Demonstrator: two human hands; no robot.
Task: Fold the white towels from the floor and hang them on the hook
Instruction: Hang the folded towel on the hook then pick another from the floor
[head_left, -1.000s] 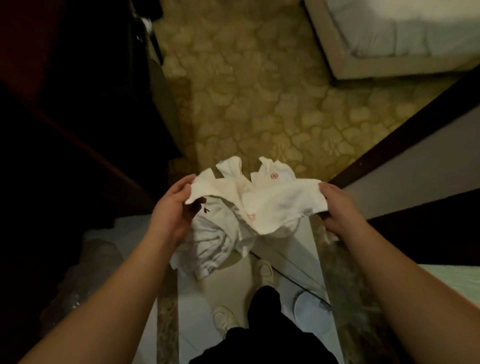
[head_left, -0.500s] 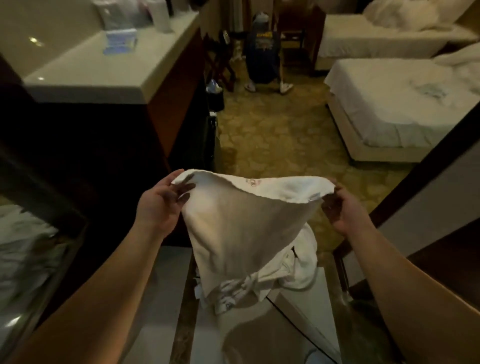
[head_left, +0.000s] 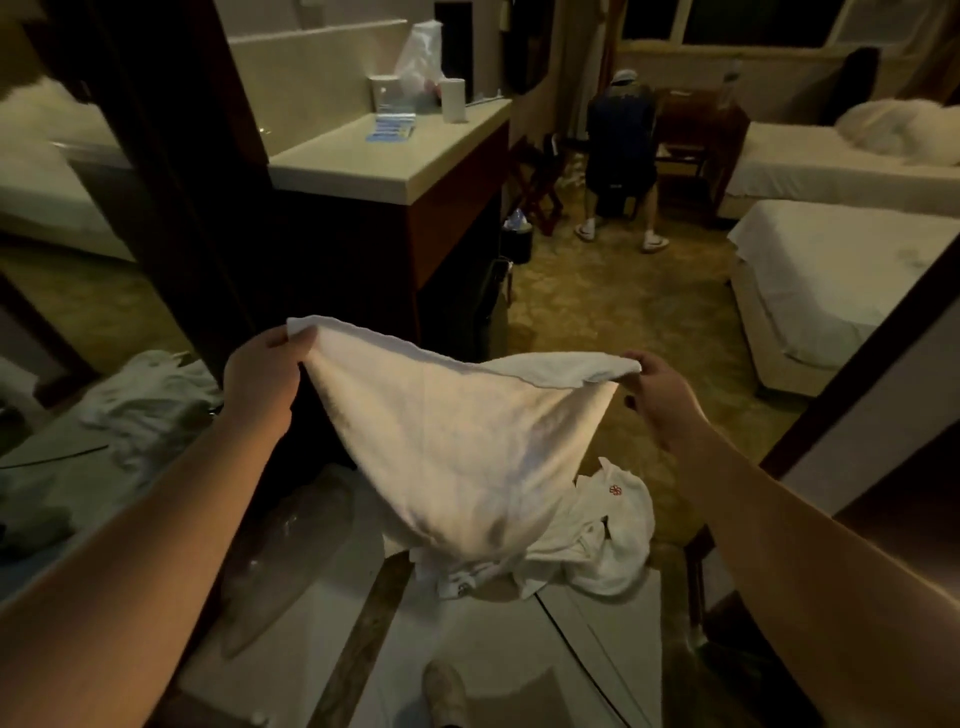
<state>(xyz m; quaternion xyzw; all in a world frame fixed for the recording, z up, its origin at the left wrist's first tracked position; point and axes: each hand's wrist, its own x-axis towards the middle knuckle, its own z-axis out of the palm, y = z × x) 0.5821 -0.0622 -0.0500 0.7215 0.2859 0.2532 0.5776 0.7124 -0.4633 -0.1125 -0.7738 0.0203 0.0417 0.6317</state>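
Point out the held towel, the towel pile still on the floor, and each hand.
held towel (head_left: 457, 441), head view, middle of the hanging cloth.
towel pile (head_left: 613, 540), head view, crumpled right part.
left hand (head_left: 265, 371), head view, back of hand.
right hand (head_left: 657, 397), head view, back of hand.

dim room, beds (head_left: 831, 270), patterned carpet (head_left: 623, 312)

Both arms reach out ahead. The left hand (head_left: 265, 371) pinches one top corner of a white towel (head_left: 457, 441), the right hand (head_left: 657, 397) pinches the other, and the cloth sags between them. Below it, toward five o'clock, more white towels (head_left: 597, 540) lie heaped on the floor. At eleven o'clock stands a pale counter (head_left: 395, 156); at twelve, another person (head_left: 621, 150) bends over; at two o'clock, a bed (head_left: 831, 270).
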